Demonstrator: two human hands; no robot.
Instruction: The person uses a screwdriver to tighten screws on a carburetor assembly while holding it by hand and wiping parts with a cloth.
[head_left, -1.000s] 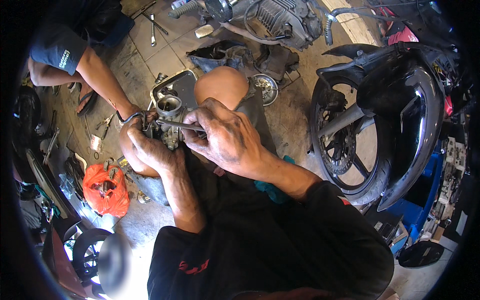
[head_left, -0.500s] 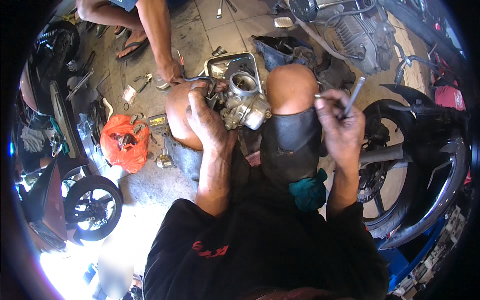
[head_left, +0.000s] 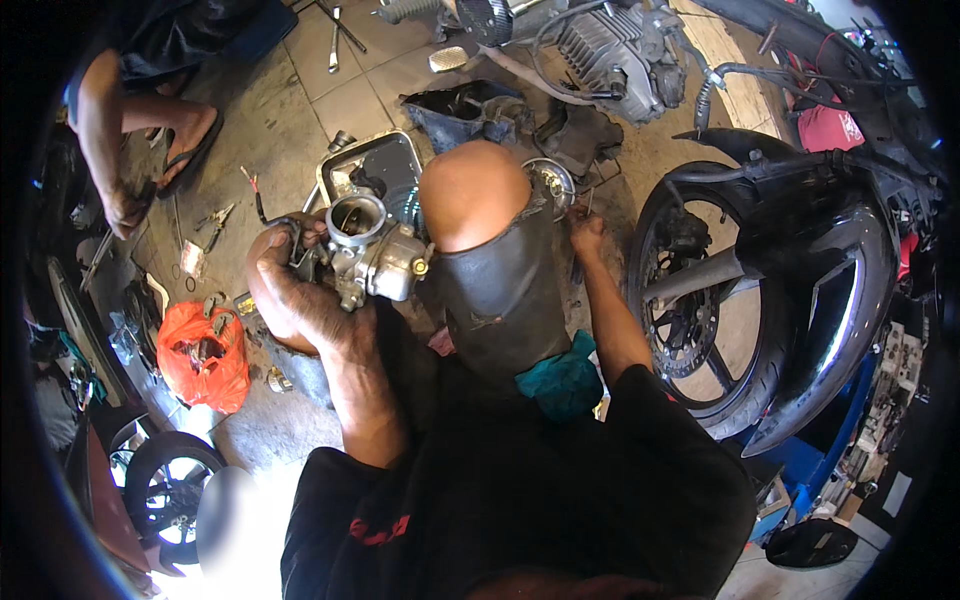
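My left hand (head_left: pixel 300 285) is closed round a metal carburetor (head_left: pixel 393 268), held over my left knee with its round open mouth upward. A dark cable with bare reddish wire ends (head_left: pixel 252 182) sticks out beyond the fingers. My right hand (head_left: pixel 588 235) is low beyond my right knee, its fingers closed on a slim metal rod (head_left: pixel 590 196) that shows only in part. Beside those fingers lies a round metal dish (head_left: pixel 552 184), partly hidden by the knee, with small parts in it. A metal tray (head_left: pixel 400 150) with dark parts stands behind the carburetor.
Another person's hand (head_left: pixel 125 212) is at the far left. An orange plastic bag (head_left: pixel 205 365), pliers (head_left: pixel 215 225) and a black plastic housing (head_left: pixel 460 112) lie on the floor. A motorcycle front wheel (head_left: pixel 705 300) stands right; an engine (head_left: pixel 610 60) is behind. A teal cloth (head_left: pixel 562 380) hangs by my hip.
My right hand has gone from above the right knee down to the dish beyond it. The carburetor stays in my left hand. The other person's hand has withdrawn from beside it to the left.
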